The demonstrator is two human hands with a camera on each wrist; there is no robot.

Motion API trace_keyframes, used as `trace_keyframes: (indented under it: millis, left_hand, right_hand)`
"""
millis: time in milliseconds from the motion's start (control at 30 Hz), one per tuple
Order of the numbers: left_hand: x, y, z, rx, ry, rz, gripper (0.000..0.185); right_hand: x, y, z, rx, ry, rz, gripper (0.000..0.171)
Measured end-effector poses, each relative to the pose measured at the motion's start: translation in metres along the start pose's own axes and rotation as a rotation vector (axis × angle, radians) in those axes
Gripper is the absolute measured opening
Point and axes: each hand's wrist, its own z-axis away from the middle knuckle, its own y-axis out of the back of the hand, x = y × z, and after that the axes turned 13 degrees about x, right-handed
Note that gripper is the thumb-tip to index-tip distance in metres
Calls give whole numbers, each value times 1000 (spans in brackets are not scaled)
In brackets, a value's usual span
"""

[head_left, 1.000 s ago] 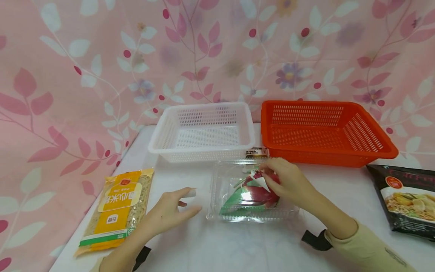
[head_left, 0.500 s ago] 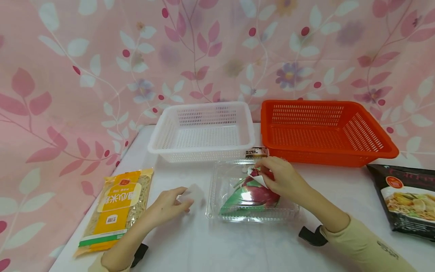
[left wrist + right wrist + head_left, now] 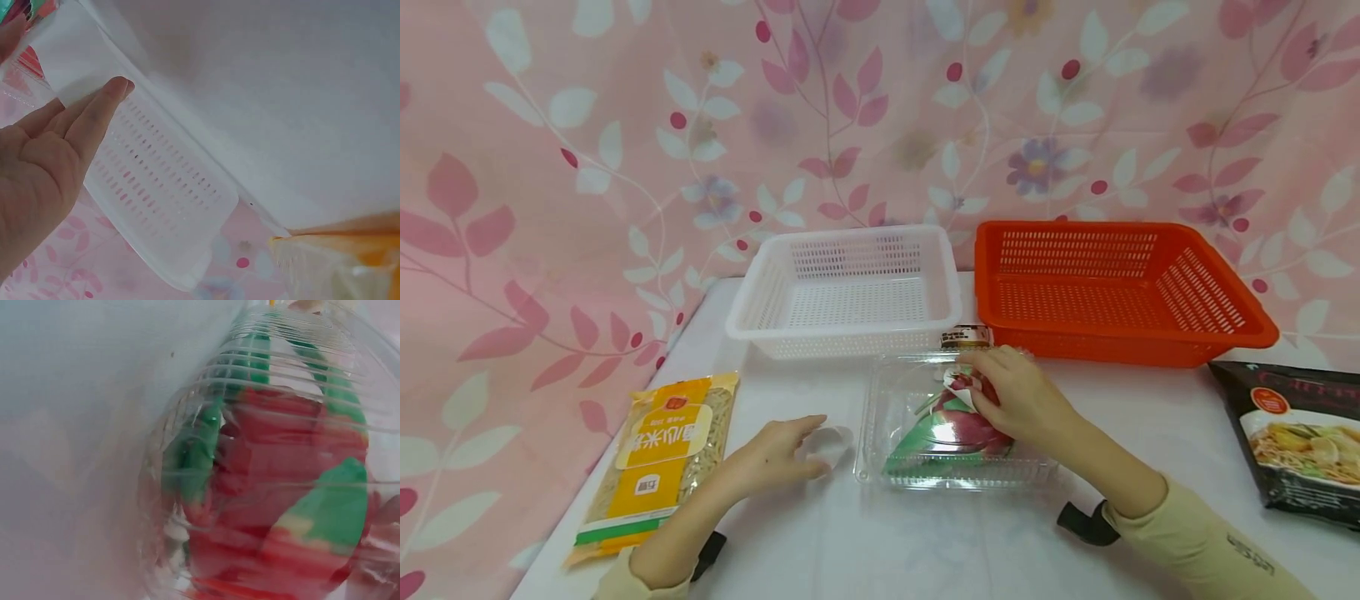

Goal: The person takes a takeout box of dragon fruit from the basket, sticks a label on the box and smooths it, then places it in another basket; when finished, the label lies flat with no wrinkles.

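A clear plastic clamshell box [image 3: 880, 450] sits at the table's middle, with a red and green dragon fruit [image 3: 951, 425] inside. Over its lid my right hand [image 3: 1018, 396] pinches a small sticker [image 3: 957, 385], white along its curled edge and dark red beside it. In the right wrist view the dragon fruit [image 3: 269, 487] shows close up through the ribbed plastic. Left of the box, my left hand [image 3: 775, 458] holds a thin, translucent whitish piece of film [image 3: 835, 443] at its fingertips. The left wrist view shows that hand [image 3: 56, 144] with straight fingers.
Behind the box stand a white basket [image 3: 842, 343] and a red basket [image 3: 1097, 352]. A small dark-and-white labelled item [image 3: 967, 336] is in front of the gap between them. A yellow noodle pack [image 3: 651, 467] lies left, a black noodle bag [image 3: 1292, 442] right.
My right hand has shifted slightly left over the lid with the sticker. My left hand has moved a little left, and the translucent piece has turned at its fingertips.
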Motion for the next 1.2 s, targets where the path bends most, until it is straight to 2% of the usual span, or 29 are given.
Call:
trace_keyframes:
  millis: [133,233,367,533,667,767,1067,1200]
  left_hand:
    - [-2,2,1,-55,-56,-9,69]
    - [-4,4,0,-88,-79,29,60]
    - [-6,4,-4,-82,-93,65,47]
    - [-8,3,-12,-64,-136,-19,30]
    - [-11,4,-20,-40,-232,-126,17]
    - [-15,7,-26,-15,-311,-165,9]
    - [-24,13,-37,-30,-401,-201,22]
    - [-21,12,-38,-18,-379,-238,23]
  right_hand:
    - [0,0,1,10,24,4,34]
    - [0,0,1,21,50,7,28]
    - [2,-1,2,23,71,14,24]
    - [2,1,4,-35,24,29,23]
    - [1,3,4,-134,-59,41,38]
    - [-1,4,5,-194,-108,57,50]
    - [-3,4,8,-219,-138,56,64]
    - [-4,6,8,-224,-190,68,65]
